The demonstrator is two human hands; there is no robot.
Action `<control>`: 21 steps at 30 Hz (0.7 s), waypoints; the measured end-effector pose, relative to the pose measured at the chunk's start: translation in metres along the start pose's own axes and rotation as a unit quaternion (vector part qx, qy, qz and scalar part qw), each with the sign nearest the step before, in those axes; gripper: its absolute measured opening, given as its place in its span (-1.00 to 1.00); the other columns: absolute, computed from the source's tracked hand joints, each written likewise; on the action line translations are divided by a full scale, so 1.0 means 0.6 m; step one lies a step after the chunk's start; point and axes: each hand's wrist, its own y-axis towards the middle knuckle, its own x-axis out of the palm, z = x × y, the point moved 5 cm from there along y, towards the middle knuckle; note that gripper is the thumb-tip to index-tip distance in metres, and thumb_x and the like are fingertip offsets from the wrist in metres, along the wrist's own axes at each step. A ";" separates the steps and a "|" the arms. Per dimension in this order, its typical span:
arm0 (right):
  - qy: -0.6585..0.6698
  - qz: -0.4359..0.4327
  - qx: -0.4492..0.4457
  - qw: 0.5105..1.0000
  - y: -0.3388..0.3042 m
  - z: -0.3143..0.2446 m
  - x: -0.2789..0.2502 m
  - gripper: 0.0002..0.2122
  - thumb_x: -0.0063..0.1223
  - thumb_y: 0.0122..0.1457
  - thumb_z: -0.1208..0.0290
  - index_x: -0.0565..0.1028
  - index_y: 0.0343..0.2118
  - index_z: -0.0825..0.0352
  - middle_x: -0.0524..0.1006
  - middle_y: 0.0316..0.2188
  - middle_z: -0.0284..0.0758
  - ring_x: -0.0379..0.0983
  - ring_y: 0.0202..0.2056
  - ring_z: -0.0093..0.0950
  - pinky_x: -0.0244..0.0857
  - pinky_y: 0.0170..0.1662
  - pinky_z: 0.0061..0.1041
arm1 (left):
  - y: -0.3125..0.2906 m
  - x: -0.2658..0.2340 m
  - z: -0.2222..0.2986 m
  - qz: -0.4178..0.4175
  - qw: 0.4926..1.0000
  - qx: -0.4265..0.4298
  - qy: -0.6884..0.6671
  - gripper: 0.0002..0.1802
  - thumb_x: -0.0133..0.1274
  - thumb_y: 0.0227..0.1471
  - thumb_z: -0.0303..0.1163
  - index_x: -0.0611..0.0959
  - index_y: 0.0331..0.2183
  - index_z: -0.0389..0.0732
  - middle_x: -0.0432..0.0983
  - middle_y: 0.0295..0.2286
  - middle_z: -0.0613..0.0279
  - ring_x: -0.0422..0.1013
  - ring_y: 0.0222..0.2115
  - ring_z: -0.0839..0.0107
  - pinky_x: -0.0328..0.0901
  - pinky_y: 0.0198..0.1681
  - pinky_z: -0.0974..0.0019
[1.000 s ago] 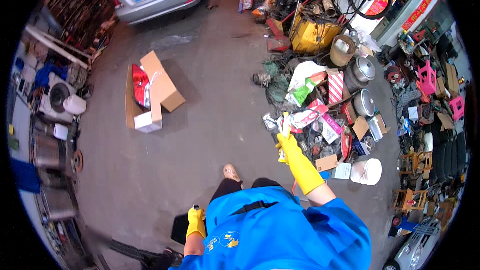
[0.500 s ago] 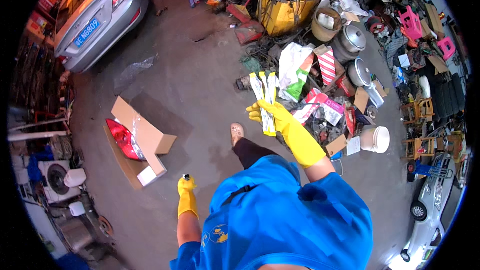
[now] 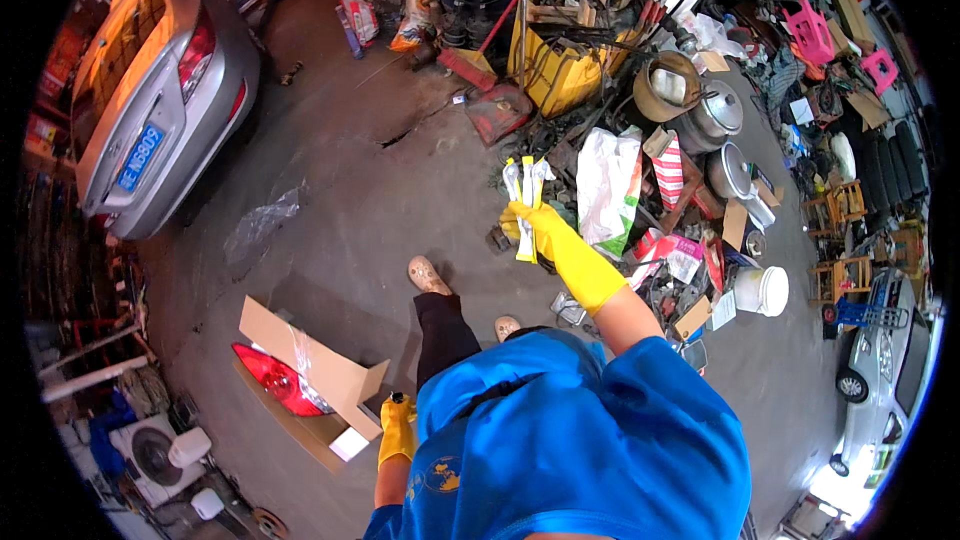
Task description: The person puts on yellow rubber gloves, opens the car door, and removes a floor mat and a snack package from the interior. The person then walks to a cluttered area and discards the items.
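My right hand [image 3: 532,228], in a yellow rubber glove, is closed around long, slim white-and-yellow packets [image 3: 528,183]. They stand up out of the fist, held out in front of me. Lower down on the left, my left hand [image 3: 396,430] wears a matching glove. Its fingers are curled round a small dark object [image 3: 397,398] that is too small to name. Close beside that hand, an opened cardboard box [image 3: 335,368] lies on the floor with a red car tail light [image 3: 280,380] in it.
A silver car [image 3: 190,145] with its tailgate toward me stands at the upper left. Ahead on the right is a cluttered heap with a white plastic sack [image 3: 607,185], a yellow bin [image 3: 560,70], pots [image 3: 715,115] and a white bucket [image 3: 762,290]. Clear plastic film [image 3: 262,225] lies on the floor.
I have stepped forward and my view has turned, so the box now lies nearer my left hand. Both feet show now. The packets stay in my right hand.
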 end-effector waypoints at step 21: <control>-0.082 0.290 -0.021 0.953 0.567 -0.237 0.005 -0.80 0.23 0.02 0.34 0.51 -0.34 0.29 0.50 -0.55 -0.39 0.41 -0.57 -0.50 0.29 -0.54 -0.44 | 0.326 -0.366 0.698 -0.042 0.999 0.026 -0.016 -0.78 -0.02 0.03 -0.25 0.46 -0.54 -0.16 0.34 -0.73 0.25 0.29 -0.75 0.40 0.24 -0.71 0.34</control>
